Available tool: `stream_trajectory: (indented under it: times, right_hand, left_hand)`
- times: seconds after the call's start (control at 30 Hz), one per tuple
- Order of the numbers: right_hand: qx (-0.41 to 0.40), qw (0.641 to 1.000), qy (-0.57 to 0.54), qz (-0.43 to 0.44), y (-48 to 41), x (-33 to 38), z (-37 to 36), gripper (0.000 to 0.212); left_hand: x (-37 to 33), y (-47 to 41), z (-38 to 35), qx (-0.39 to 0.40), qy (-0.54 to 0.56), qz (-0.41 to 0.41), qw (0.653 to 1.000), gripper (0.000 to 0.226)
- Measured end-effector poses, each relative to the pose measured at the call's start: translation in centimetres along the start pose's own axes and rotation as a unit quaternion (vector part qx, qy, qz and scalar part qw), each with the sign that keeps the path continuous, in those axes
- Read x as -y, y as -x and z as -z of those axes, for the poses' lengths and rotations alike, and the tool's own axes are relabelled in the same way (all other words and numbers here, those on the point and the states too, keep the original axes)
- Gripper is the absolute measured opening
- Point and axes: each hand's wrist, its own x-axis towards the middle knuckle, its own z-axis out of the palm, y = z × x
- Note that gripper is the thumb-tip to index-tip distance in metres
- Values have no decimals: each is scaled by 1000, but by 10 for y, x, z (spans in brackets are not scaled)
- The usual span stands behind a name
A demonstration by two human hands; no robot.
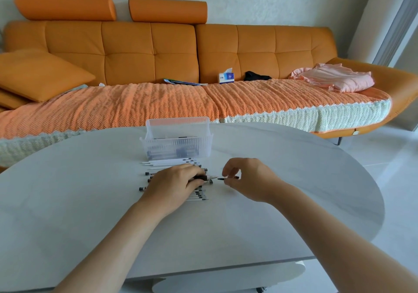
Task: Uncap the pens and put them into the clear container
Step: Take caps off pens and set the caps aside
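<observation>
Here left hand [174, 184] grips a pen [204, 177]; right hand [246, 176] pinches its cap [228, 178], beside loose pens [172, 163].

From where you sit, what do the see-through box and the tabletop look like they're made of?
The clear container looks like thin moulded plastic: see-through, slightly frosted, with fine vertical ribs along its walls, and pens show faintly inside. The table has a smooth, matte, pale grey top with a thin edge; it could be painted board, laminate or stone-look slab, and the picture does not settle which.
</observation>
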Motion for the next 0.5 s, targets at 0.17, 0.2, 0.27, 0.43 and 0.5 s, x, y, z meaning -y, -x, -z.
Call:
stream_trajectory:
  times: [0.17,0.2,0.27,0.43,0.5]
  right_hand:
    - [-14,999,-13,29,0,3,-2,8]
    - [-15,999,-18,34,0,3,-2,8]
    - [-14,999,-27,43,-1,6,-3,8]
    - [-23,996,-35,77,-2,13,-12,7]
    - [-30,996,-33,79,-3,16,-14,9]
  left_hand:
    - [-2,-1,0,1,12,-5,1000,14]
    - [-2,-1,0,2,14,-6,1000,14]
    - [-2,-1,0,5,18,-8,1000,13]
    - [-2,0,1,15,50,-11,999,16]
    - [-1,0,1,20,63,-10,998,15]
